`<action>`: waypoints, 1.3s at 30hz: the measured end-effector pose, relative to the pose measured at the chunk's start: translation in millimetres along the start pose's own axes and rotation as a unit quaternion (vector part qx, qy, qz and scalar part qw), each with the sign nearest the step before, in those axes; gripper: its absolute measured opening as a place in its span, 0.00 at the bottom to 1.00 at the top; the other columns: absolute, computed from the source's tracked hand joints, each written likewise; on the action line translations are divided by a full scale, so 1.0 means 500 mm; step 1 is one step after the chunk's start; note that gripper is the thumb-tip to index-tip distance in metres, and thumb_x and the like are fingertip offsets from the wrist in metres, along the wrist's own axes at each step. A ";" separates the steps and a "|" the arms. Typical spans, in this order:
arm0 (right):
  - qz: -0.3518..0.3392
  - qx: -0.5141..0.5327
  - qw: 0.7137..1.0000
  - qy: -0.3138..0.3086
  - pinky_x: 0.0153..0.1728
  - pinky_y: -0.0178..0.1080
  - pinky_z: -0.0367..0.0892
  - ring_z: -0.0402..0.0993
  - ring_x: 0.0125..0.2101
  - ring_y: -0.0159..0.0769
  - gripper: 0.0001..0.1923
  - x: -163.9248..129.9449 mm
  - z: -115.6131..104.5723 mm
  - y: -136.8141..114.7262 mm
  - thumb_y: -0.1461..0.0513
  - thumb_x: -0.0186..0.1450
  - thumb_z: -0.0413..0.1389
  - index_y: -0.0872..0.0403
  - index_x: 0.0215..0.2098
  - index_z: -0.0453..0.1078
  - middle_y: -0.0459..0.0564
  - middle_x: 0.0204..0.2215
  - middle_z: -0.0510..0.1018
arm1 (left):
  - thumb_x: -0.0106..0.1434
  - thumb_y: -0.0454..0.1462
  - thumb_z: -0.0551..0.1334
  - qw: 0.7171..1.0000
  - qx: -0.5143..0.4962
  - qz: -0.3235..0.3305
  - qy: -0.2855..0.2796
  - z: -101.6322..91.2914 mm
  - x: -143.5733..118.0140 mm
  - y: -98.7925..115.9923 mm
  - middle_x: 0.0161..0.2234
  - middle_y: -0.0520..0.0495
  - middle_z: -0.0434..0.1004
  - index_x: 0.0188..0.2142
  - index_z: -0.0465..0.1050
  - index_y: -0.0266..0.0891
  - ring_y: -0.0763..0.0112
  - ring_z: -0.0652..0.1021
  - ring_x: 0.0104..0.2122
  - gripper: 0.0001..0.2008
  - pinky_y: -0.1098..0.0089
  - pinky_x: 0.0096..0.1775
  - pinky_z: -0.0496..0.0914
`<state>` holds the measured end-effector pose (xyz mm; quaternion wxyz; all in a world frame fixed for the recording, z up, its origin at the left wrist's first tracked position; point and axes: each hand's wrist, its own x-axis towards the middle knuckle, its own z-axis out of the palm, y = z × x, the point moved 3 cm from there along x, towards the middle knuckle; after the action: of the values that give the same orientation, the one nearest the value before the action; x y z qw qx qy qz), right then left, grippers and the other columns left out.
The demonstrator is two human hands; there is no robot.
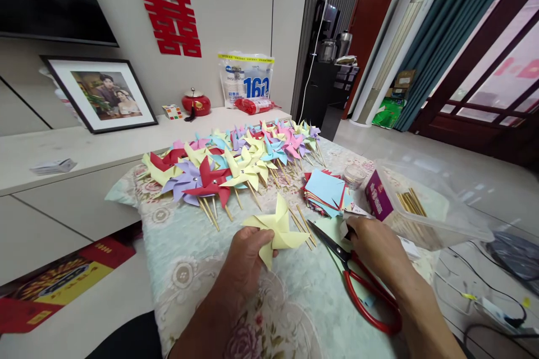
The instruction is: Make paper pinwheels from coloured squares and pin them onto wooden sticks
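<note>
My left hand (246, 255) pinches a pale yellow paper pinwheel (283, 231) at its centre, thumb on top; no stick shows on it. My right hand (377, 244) is to the right with its fingers curled down at a small whitish item (357, 211); what the fingertips hold is hidden. Scissors (357, 277) with red handles and dark blades lie under and beside my right wrist, on pale green paper. Between the hands are a few loose wooden sticks (304, 225). Just beyond my right hand sits a stack of coloured paper squares (325, 188).
Finished pinwheels (214, 179) on sticks crowd the table's far side. A clear plastic bin (446, 235) holding wooden sticks (410, 202) stands at the right, near a small round clear container (354, 175). A flowered cloth (189, 303) covers the table. Cables and a power strip (497, 314) lie on the floor.
</note>
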<state>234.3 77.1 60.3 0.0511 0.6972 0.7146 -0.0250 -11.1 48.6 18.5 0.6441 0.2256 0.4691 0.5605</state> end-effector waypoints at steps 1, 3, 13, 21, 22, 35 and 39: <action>-0.001 0.002 1.000 0.000 0.25 0.35 0.49 0.77 0.30 0.40 0.11 0.000 0.001 0.001 0.72 0.59 0.50 0.52 0.28 0.69 0.53 0.29 0.81 | 0.42 0.39 0.71 1.000 0.003 -0.004 -0.001 0.000 0.000 -0.001 0.21 0.49 0.74 0.19 0.75 0.38 0.70 0.72 0.24 0.08 0.72 0.26 0.68; -0.006 0.007 1.000 -0.001 0.26 0.35 0.49 0.76 0.30 0.39 0.10 -0.001 0.000 0.001 0.72 0.59 0.50 0.52 0.27 0.69 0.52 0.28 0.81 | 0.41 0.39 0.71 1.000 0.009 -0.007 -0.007 0.001 0.000 -0.004 0.22 0.49 0.75 0.20 0.76 0.38 0.70 0.72 0.24 0.09 0.72 0.26 0.68; -0.001 0.007 1.000 0.010 0.26 0.36 0.48 0.76 0.32 0.40 0.10 0.002 -0.007 -0.011 0.69 0.61 0.51 0.51 0.28 0.71 0.52 0.29 0.81 | 0.42 0.39 0.70 1.000 0.027 -0.008 -0.014 0.005 0.001 -0.008 0.21 0.49 0.75 0.20 0.77 0.38 0.72 0.71 0.23 0.07 0.73 0.25 0.66; -0.004 0.006 1.000 0.005 0.27 0.36 0.50 0.77 0.33 0.40 0.10 -0.001 -0.008 -0.009 0.69 0.62 0.51 0.51 0.29 0.72 0.52 0.30 0.82 | 0.41 0.39 0.70 0.999 0.031 -0.012 -0.010 0.003 -0.002 -0.010 0.21 0.49 0.76 0.21 0.77 0.38 0.71 0.72 0.23 0.08 0.72 0.26 0.67; -0.005 0.009 1.000 0.003 0.27 0.36 0.50 0.77 0.33 0.40 0.10 -0.002 -0.009 -0.009 0.68 0.62 0.52 0.51 0.29 0.72 0.52 0.31 0.82 | 0.41 0.39 0.70 0.999 0.031 -0.013 -0.010 0.004 -0.002 -0.010 0.20 0.49 0.75 0.20 0.76 0.38 0.70 0.72 0.23 0.08 0.72 0.26 0.67; 0.023 0.008 1.000 0.013 0.25 0.37 0.48 0.77 0.32 0.43 0.09 0.004 -0.008 -0.008 0.68 0.61 0.51 0.54 0.30 0.72 0.57 0.31 0.82 | 0.41 0.39 0.70 0.999 0.049 -0.018 -0.009 0.007 -0.005 -0.009 0.22 0.49 0.75 0.22 0.76 0.38 0.69 0.73 0.24 0.08 0.71 0.27 0.67; 0.018 0.023 0.999 0.020 0.25 0.37 0.48 0.74 0.28 0.38 0.09 0.003 -0.010 0.002 0.67 0.61 0.51 0.53 0.27 0.71 0.53 0.27 0.80 | 0.41 0.39 0.70 0.999 0.042 -0.020 0.005 0.006 -0.006 -0.011 0.21 0.50 0.76 0.22 0.76 0.38 0.70 0.72 0.24 0.08 0.72 0.26 0.67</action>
<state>234.9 79.0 65.1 0.0215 0.7111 0.7023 -0.0267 -5.7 45.2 16.5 0.6428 0.2402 0.4997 0.5286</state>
